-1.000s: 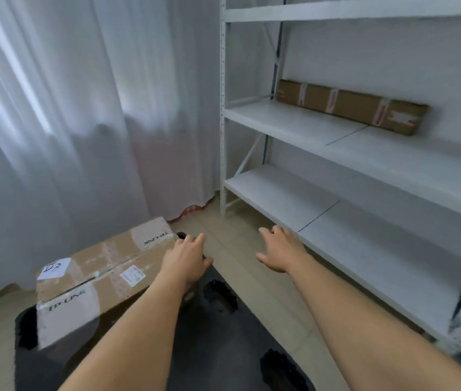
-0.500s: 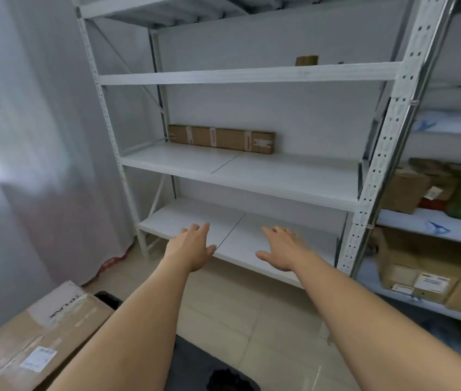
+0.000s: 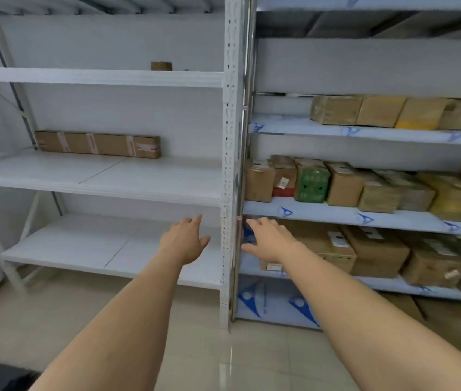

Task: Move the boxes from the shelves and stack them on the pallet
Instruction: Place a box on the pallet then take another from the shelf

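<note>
From the head view, your left hand (image 3: 185,244) and right hand (image 3: 269,241) were both spread wide and held nothing, reached out side by side toward the shelves, likely ready to take a box from both sides. The nearest boxes (image 3: 336,249) sat on the low right shelf (image 3: 393,286) just beyond your right hand, while a long box (image 3: 98,143) lay far back on the left shelf (image 3: 96,176).

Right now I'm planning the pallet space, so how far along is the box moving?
Done: the left rack holds only a long box and a small one. In hand: nothing; left hand and right hand reach forward, open. Left: the right rack's shelves are full of boxes. The pallet is out of view.
</note>
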